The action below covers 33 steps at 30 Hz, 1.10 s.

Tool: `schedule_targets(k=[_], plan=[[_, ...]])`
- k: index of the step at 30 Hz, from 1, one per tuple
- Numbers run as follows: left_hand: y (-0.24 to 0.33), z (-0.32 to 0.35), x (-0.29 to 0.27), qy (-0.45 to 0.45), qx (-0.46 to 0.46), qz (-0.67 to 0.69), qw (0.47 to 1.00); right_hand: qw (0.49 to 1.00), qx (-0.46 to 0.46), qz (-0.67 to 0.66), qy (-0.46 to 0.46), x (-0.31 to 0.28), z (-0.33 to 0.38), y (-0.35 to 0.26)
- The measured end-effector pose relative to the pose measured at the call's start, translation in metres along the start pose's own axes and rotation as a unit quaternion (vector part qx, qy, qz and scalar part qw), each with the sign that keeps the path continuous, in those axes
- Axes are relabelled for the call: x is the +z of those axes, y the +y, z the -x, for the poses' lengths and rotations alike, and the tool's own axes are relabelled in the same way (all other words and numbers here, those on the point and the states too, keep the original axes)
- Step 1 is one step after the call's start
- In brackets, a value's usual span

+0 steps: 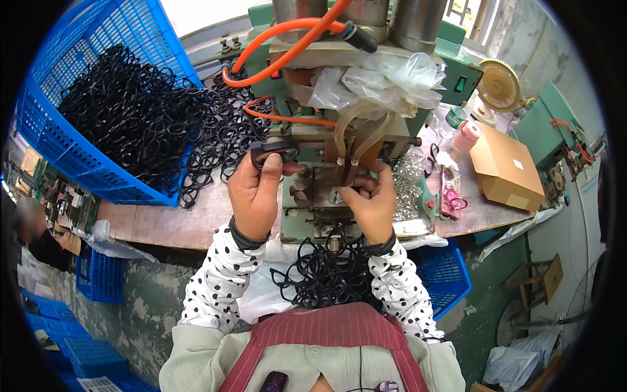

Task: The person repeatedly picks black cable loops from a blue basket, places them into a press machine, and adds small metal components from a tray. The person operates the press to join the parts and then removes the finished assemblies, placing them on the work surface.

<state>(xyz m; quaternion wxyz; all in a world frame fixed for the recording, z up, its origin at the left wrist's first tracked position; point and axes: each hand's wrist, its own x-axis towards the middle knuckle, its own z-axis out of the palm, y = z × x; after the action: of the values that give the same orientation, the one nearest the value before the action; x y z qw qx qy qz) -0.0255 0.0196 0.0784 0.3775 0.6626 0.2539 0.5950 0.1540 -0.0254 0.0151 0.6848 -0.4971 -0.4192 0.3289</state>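
Left hand (255, 193) pinches black ring (274, 151) at press (326, 176); right hand (372, 202), fingers curled at the die, grasp unclear. Best seat ring squarely.

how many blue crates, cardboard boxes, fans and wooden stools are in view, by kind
blue crates: 4 at least, counting those on the floor
cardboard box: 1
fan: 1
wooden stool: 1
total: 7

Black loops (147, 117) in a blue crate (78, 72), orange hoses (287, 46), white black-dotted sleeves (212, 287)
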Motion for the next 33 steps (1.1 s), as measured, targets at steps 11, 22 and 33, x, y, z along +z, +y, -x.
schedule_targets(k=[11,22,33], plan=[[-0.039,0.057,0.029,-0.257,0.355,-0.164,0.884,0.982,-0.084,0.163,0.035,-0.023,-0.009,0.007],[-0.054,0.051,0.032,-0.351,0.331,-0.15,0.863,0.791,-0.184,0.577,0.081,-0.139,-0.007,0.07],[-0.064,0.048,0.006,-0.231,0.381,-0.265,0.855,0.839,-0.193,0.48,0.168,-0.138,-0.004,0.08]])
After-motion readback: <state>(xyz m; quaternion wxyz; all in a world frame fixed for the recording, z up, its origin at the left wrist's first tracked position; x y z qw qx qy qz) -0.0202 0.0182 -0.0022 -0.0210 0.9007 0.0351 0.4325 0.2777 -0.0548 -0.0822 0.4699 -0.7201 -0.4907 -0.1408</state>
